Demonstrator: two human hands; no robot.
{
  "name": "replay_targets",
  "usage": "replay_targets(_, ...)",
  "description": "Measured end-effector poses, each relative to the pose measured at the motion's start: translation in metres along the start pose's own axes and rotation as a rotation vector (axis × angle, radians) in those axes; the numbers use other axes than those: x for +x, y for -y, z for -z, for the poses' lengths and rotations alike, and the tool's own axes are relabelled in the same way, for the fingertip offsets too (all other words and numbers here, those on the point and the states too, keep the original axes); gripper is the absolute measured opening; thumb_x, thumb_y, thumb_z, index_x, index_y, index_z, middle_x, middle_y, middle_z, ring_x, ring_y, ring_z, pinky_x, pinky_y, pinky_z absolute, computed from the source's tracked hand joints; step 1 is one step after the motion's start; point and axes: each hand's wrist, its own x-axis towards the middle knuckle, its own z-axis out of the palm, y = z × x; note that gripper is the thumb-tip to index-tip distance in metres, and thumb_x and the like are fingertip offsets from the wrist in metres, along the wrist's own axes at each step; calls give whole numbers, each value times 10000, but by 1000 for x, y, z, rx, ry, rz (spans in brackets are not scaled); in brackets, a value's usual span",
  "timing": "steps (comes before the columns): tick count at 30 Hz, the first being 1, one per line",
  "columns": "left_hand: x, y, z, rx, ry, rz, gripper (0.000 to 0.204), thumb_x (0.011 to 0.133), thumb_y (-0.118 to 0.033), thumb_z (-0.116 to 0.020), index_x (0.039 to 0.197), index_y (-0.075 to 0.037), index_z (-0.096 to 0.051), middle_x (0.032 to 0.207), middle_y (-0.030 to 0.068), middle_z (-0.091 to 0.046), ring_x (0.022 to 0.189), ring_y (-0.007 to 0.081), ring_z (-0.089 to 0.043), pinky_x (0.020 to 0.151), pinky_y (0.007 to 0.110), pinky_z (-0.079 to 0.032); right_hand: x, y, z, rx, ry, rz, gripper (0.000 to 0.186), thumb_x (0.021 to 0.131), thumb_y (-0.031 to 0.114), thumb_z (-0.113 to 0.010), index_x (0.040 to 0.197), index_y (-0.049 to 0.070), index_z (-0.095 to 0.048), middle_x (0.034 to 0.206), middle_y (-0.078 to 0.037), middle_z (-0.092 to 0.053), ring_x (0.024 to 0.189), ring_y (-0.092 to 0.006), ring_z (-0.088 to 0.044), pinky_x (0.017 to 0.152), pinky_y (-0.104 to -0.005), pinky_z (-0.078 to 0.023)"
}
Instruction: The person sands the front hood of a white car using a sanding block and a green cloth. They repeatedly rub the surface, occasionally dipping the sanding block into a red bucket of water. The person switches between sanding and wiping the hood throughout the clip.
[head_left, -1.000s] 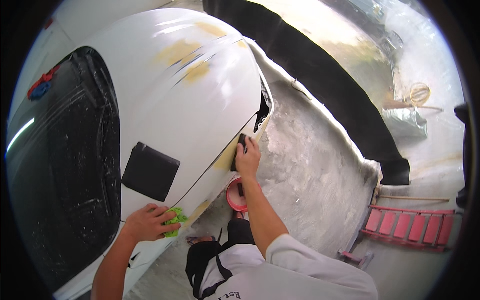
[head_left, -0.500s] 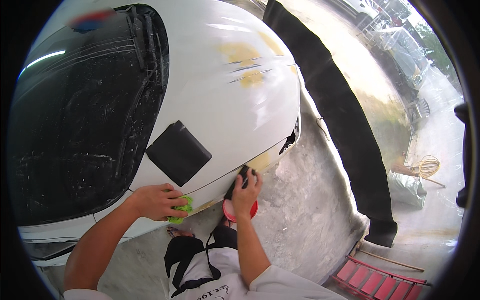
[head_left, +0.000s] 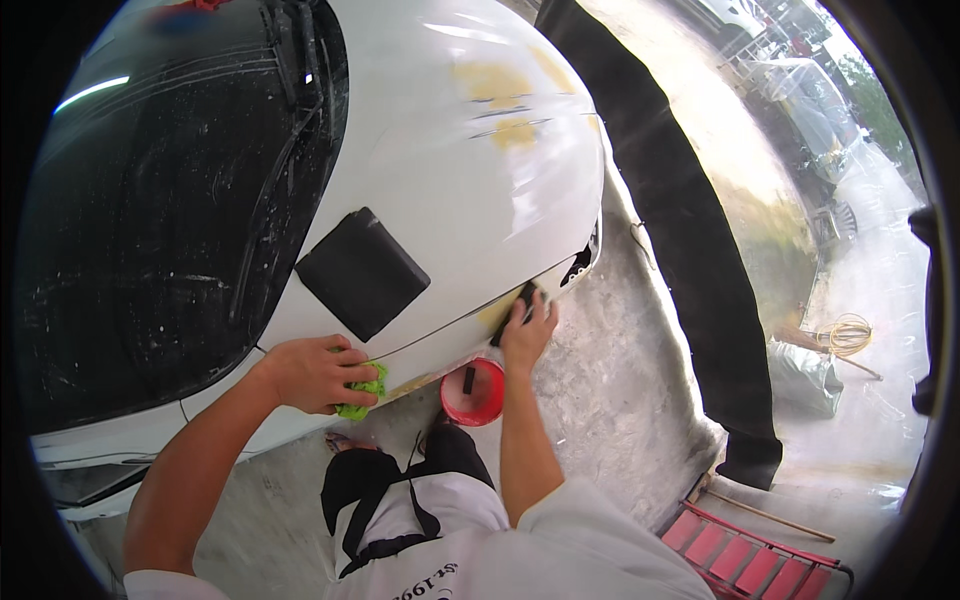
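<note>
My left hand is closed around a bright green fuzzy cloth, resting on the edge of the white car's fender. Farther to the right, my right hand grips a black sanding block laid against the side of the fender, beside a yellowish filler patch. My fingers cover part of the block. A red bucket stands on the floor below the fender, between my arms, with a small dark strip inside it.
On the fender by the windshield lies a black square pad. More yellowish patches mark the hood. A long black sheet runs along the right, and a red ladder lies at the lower right.
My right hand and the black block have moved right and forward along the fender, so more of the red bucket shows. My left hand keeps its place on the cloth.
</note>
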Motion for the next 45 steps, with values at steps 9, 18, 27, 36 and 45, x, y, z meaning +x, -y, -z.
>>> replay_targets(9,2,0,3,28,-16,-3,501,813,-355,-827,1282,-379,-656,1334,-62,-607,1285,168,-582,1059,362,-465,13,-3,0,251,-137,-102,588,926,213,-766,1439,-19,-599,1452,-277,-567,1343,-425,-553,1179,-462,-409)
replay_targets(18,5,1,9,21,18,-16,455,855,-351,-793,1287,-363,-650,1351,-57,-604,1274,170,-581,1070,368,-466,18,-12,2,69,-5,-1,507,991,188,-635,1451,-21,-601,1523,-299,-524,1397,-456,-504,1184,-512,-397)
replay_targets(27,7,1,14,13,0,5,487,812,-332,-824,1264,-346,-643,1316,-61,-601,1263,157,-577,1042,351,-472,26,-16,8,10,45,45,550,962,184,-662,1473,-1,-581,1526,-274,-515,1367,-474,-511,1177,-536,-401)
replay_targets(36,5,1,9,24,-7,4,466,831,-364,-804,1269,-342,-647,1327,-58,-604,1273,168,-581,1049,351,-473,34,-18,19,72,152,158,513,923,73,-679,1427,-3,-621,1558,-241,-497,1408,-459,-483,1177,-517,-428)
replay_targets(45,9,0,15,35,70,10,495,844,-370,-786,1318,-376,-645,1376,-55,-609,1286,163,-585,1068,360,-463,37,-35,30,154,157,216,597,828,-51,-682,1412,61,-630,1538,-189,-540,1382,-390,-543,1179,-444,-459)
